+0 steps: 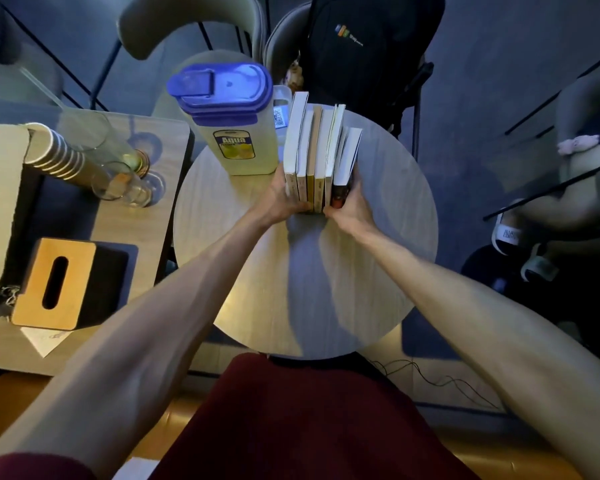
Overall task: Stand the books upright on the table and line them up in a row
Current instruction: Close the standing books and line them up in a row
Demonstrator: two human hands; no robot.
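Observation:
Several books [317, 150] stand upright in a tight row at the far middle of the round wooden table [378, 237], spines toward me. The leftmost is white-edged and tallest; the rightmost is a shorter book with a dark red spine [340, 195]. My left hand [281, 199] presses against the left end of the row. From the other side, my right hand [350, 207] presses on the dark-spined book. The row is squeezed between both palms.
A clear water jug with a blue lid [229, 116] stands just left of the books, almost touching. Behind the jug sits a small QR sign [280, 114]. A side table to the left holds glasses [125, 178], stacked cups [59, 154] and a wooden tissue box [54, 284]. Chairs and a black backpack [361, 46] stand beyond.

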